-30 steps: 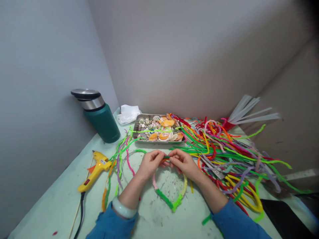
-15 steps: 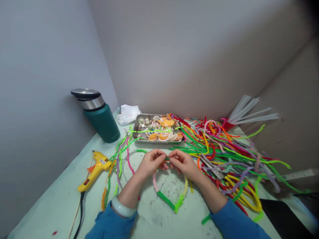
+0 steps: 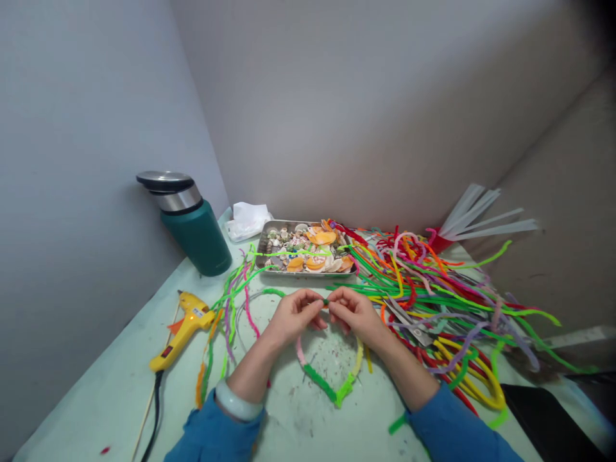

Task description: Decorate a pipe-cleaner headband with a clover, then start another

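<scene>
My left hand point(image 3: 299, 313) and my right hand point(image 3: 353, 310) meet over the table, thumbs and fingers pinched. Between their fingertips shows a small dark green bit of pipe cleaner point(image 3: 326, 302), mostly hidden. Below them hangs or lies a loop wrapped in pipe cleaner point(image 3: 320, 382), pink at the left, green at its pointed bottom and pale yellow at the right. Both its upper ends pass behind my hands, so the top of the loop is covered.
Beyond my hands stands a metal tray point(image 3: 308, 274) of shells. Left are a yellow glue gun point(image 3: 185, 327) and a green bottle point(image 3: 197, 237). Right lies a heap of pipe cleaners point(image 3: 423, 282) with scissors point(image 3: 409, 323), glue sticks point(image 3: 474, 215) and a black flat object point(image 3: 553, 420).
The loop has risen slightly in the picture, its pointed bottom a little higher. My fingertips have shifted slightly around the dark green bit, and both hands stay together.
</scene>
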Tool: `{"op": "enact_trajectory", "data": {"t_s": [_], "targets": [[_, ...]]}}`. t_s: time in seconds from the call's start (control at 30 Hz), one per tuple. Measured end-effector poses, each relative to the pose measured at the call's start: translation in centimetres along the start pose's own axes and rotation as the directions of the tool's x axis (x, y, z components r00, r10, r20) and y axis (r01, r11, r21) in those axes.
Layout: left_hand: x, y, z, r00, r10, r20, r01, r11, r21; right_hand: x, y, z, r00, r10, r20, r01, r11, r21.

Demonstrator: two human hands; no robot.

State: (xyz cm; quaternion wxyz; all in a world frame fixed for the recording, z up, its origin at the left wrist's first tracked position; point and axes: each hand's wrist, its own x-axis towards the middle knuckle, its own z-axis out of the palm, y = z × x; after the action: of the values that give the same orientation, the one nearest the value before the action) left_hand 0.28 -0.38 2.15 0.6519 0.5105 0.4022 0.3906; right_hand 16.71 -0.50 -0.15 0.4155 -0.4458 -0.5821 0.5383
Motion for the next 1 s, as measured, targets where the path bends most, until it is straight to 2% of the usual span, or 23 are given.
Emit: {"op": "enact_trajectory", "data": {"t_s": [0.2, 0.43, 0.77, 1.0], "targets": [[0.3, -0.9, -0.2, 1.0, 0.006, -0.022, -0.005, 0.999, 0.043, 0.1, 0.1, 0.0, 1.0, 0.002, -0.013, -0.001, 1.0, 0.019], [-0.3, 0.5, -0.1, 0.999, 0.034, -0.04, -0.03, 0.995, 0.093, 0.0, -0.1, 0.0, 1.0, -0.003, -0.012, 0.003, 1.0, 0.021], [0.2, -0.7, -0.3, 0.999, 0.037, -0.022, -0.036, 0.998, 0.051, 0.0, 0.1, -0.1, 1.0, -0.013, 0.015, 0.012, 0.998, 0.06], [0.1, -0.1, -0.1, 0.998, 0.038, -0.043, -0.038, 0.999, 0.009, 0.0, -0.1, -0.1, 1.0, -0.001, 0.018, 0.0, 0.999, 0.054]]}}
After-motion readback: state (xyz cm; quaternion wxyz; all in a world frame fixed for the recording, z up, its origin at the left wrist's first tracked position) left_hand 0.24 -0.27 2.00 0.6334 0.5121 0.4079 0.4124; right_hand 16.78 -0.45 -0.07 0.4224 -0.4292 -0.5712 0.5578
